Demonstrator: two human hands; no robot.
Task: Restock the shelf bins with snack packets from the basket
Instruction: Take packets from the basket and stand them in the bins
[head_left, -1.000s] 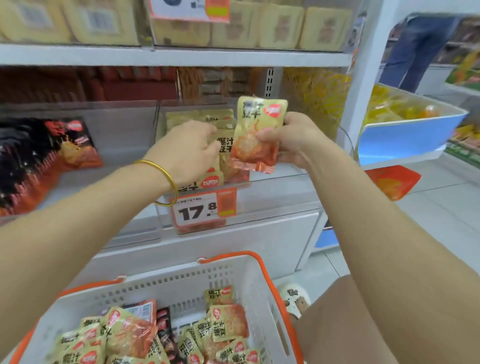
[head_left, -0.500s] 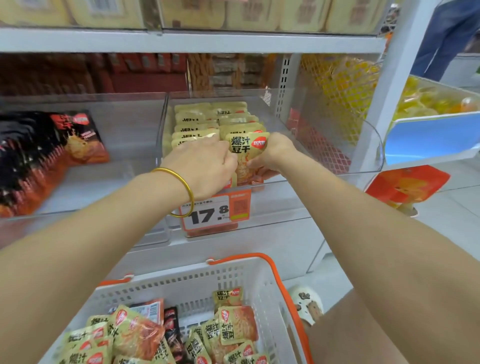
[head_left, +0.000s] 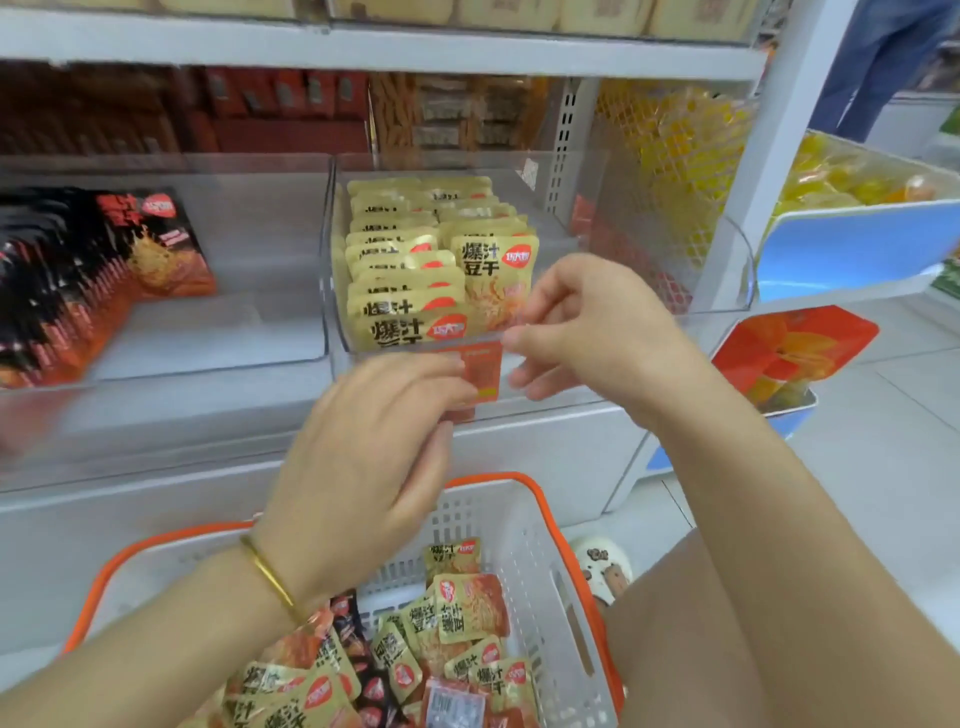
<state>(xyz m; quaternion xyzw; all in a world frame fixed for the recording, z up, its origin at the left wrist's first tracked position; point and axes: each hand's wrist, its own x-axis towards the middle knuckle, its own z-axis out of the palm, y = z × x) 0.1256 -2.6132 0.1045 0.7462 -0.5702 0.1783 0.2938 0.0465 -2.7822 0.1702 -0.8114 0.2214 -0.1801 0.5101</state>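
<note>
The clear middle shelf bin holds two rows of yellow snack packets. The front packet of the right row stands upright. My right hand hovers just in front of the bin's front edge, fingers loosely curled and holding nothing. Lower down, my left hand is in front of the orange price tag, also with nothing in it and motion-blurred. Below the hands, the white basket with an orange rim contains several more yellow and red packets.
The clear bin on the left holds black-and-red packets. A blue bin of yellow snacks juts out at the right. A person in jeans stands behind it. My shoe shows beside the basket.
My right hand set the yellow packet at the front of the right row and let go. Both hands pulled back out of the bin, the left one dropping toward the basket.
</note>
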